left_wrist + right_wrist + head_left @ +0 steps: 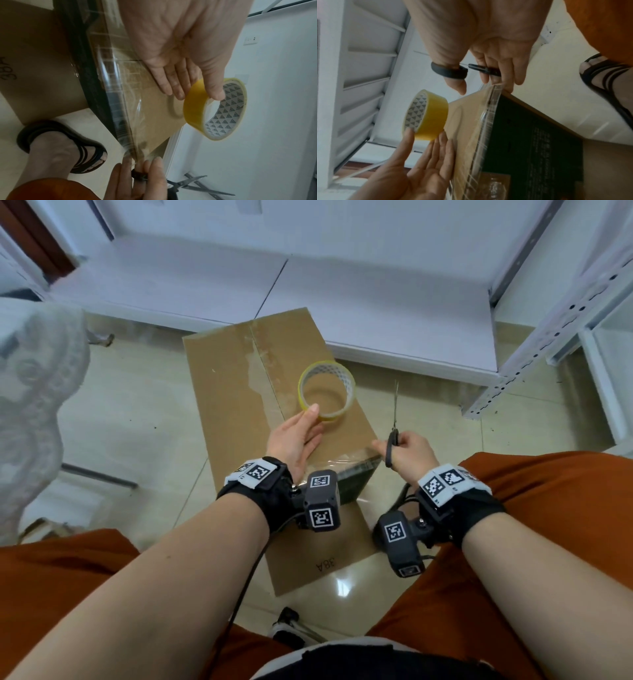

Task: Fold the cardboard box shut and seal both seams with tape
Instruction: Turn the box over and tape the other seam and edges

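Observation:
A brown cardboard box (226, 392) lies shut on the floor between my knees, with old tape along its long centre seam. A yellow tape roll (334, 416) stands on its top. My left hand (305, 428) lies there with straight fingers, and its thumb touches the roll's (195, 108) rim. A clear tape strip (346, 463) runs along the box's near top edge. My right hand (404, 445) grips black-handled scissors (396, 405) at the near right corner, blades pointing away. Its fingertips (510, 86) touch the strip's (484, 128) end there.
A flat cardboard sheet (325, 563) marked 38A lies under the box. Low white boards (342, 285) run behind it, and a white metal shelf upright (513, 371) stands at the right. White lace cloth (30, 371) hangs at the left. My sandalled foot (68, 148) is beside the box.

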`<state>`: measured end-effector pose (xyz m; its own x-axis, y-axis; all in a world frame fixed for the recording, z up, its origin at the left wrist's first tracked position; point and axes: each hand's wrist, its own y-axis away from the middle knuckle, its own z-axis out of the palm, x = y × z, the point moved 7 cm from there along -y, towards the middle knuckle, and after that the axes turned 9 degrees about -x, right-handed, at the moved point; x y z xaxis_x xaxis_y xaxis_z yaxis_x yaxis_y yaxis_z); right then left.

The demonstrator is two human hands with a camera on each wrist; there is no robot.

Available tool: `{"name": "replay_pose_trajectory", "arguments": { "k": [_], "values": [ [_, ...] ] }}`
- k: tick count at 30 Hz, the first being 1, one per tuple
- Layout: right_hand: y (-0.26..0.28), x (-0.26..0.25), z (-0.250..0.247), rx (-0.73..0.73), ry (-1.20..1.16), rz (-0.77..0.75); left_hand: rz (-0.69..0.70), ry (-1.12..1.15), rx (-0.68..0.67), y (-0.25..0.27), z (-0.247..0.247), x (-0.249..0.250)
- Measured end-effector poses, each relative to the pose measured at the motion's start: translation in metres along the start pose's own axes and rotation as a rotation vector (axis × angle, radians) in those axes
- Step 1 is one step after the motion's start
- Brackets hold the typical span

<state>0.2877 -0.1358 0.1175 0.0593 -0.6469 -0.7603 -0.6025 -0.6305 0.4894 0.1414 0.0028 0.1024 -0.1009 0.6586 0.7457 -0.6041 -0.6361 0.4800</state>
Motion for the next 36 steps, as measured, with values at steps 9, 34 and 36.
{"name": "replay_pose_trajectory", "arguments": {
  "k": [9,34,36],
  "values": [
    [0.0,-0.007,0.0,-0.082,0.182,0.057,-0.003,-0.022,-0.035,0.001,-0.001,0.0],
    [0.021,-0.205,0.102,-0.214,0.058,-0.519,0.4,-0.086,0.347,0.069,-0.093,0.152],
    [0.032,-0.234,0.121,-0.229,-0.005,-0.573,0.535,-0.124,0.458,0.09,-0.106,0.183]
  ]
}}
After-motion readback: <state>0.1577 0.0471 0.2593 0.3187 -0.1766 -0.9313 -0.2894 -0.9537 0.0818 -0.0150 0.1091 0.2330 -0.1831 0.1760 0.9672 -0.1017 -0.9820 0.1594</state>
